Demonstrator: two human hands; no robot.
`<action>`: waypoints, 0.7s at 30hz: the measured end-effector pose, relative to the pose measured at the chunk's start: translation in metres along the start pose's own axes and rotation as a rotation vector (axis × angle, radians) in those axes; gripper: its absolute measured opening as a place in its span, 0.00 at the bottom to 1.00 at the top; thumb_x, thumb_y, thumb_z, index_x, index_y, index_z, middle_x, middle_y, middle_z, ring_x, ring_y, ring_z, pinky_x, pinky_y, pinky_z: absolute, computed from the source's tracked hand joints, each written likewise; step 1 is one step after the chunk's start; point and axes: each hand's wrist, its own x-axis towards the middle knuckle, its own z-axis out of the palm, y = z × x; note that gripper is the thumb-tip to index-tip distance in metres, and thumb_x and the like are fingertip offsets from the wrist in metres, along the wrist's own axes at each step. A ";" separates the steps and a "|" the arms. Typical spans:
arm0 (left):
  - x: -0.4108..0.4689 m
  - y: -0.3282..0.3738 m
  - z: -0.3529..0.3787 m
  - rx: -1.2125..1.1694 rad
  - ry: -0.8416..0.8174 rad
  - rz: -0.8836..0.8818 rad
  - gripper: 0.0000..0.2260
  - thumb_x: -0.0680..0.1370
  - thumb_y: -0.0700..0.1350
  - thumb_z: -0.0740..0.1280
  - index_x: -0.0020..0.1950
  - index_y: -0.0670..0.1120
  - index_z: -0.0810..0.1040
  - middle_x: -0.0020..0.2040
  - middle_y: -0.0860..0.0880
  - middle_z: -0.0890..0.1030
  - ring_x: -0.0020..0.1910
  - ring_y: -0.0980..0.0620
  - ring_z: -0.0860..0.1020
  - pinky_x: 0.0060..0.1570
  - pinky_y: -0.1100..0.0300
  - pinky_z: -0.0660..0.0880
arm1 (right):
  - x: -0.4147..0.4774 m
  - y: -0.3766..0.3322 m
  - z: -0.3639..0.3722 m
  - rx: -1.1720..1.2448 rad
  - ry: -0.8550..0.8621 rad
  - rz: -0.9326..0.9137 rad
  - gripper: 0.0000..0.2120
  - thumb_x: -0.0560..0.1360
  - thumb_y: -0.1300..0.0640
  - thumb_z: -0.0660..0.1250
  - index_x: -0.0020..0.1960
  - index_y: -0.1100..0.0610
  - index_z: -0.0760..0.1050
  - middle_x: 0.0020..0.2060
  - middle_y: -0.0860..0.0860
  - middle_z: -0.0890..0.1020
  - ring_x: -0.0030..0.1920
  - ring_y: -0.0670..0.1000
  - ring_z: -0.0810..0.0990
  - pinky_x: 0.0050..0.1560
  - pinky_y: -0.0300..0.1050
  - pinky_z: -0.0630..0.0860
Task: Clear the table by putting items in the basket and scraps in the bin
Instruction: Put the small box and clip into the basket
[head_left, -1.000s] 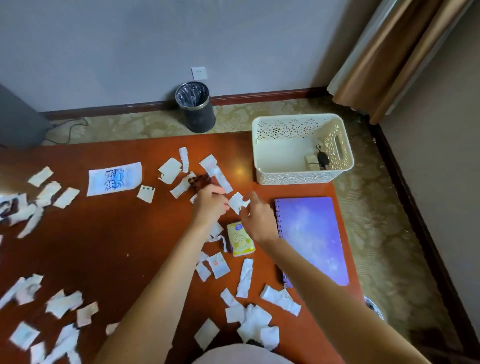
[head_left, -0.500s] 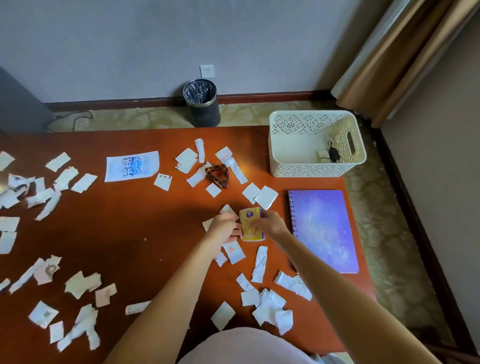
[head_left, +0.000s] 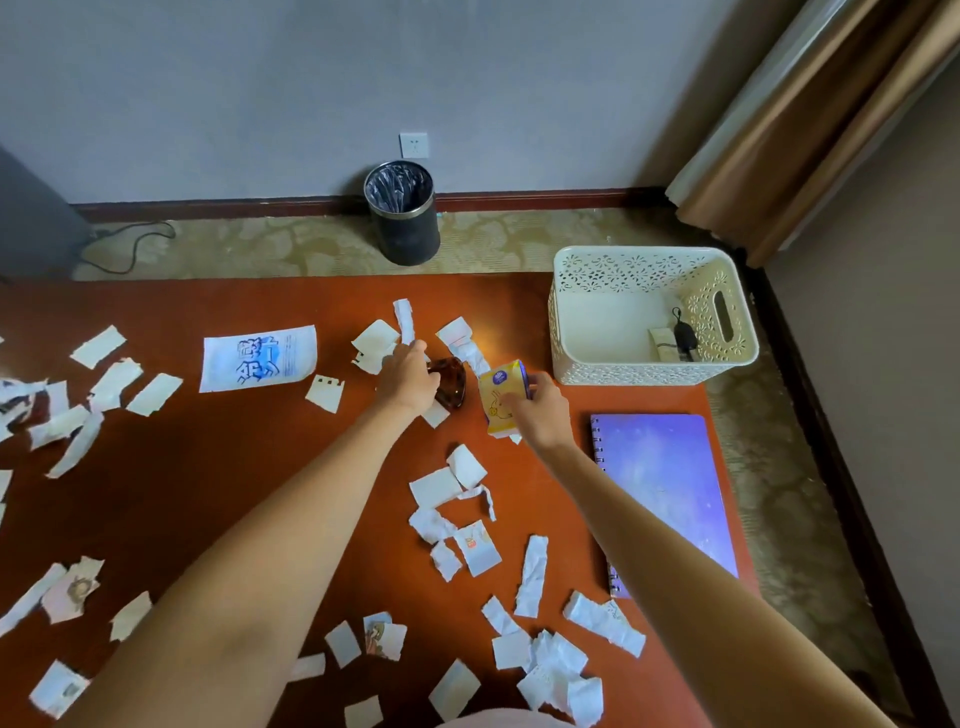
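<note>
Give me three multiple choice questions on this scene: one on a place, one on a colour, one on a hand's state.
1. Where does the bin stand? A on a shelf; B on the floor by the wall; C on a chair.
2. What colour is the spiral notebook cover? A green; B purple; C red.
3. What is the right hand doing? A resting flat; B pointing; C holding the yellow tissue pack.
Answers: B, it stands on the floor against the wall; B, its cover is purple; C, it grips the pack.
</note>
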 end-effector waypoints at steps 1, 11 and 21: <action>0.005 0.001 0.003 0.075 -0.017 0.028 0.18 0.79 0.39 0.62 0.69 0.41 0.68 0.66 0.40 0.72 0.66 0.41 0.70 0.62 0.50 0.72 | 0.003 -0.002 -0.001 0.015 0.003 -0.005 0.15 0.75 0.63 0.62 0.61 0.64 0.70 0.57 0.60 0.79 0.56 0.59 0.79 0.47 0.46 0.77; -0.002 0.008 0.025 0.138 -0.042 -0.029 0.12 0.76 0.40 0.67 0.58 0.39 0.74 0.58 0.40 0.77 0.58 0.42 0.76 0.51 0.53 0.77 | 0.006 -0.001 -0.006 0.025 0.000 -0.030 0.15 0.77 0.60 0.63 0.62 0.64 0.70 0.58 0.59 0.79 0.56 0.56 0.79 0.45 0.41 0.74; -0.029 0.098 -0.045 -0.405 0.259 0.073 0.23 0.77 0.39 0.63 0.71 0.48 0.64 0.63 0.42 0.76 0.63 0.44 0.73 0.52 0.54 0.74 | 0.007 -0.041 -0.058 0.237 0.274 -0.286 0.17 0.76 0.61 0.63 0.64 0.56 0.67 0.38 0.54 0.79 0.36 0.51 0.77 0.37 0.37 0.72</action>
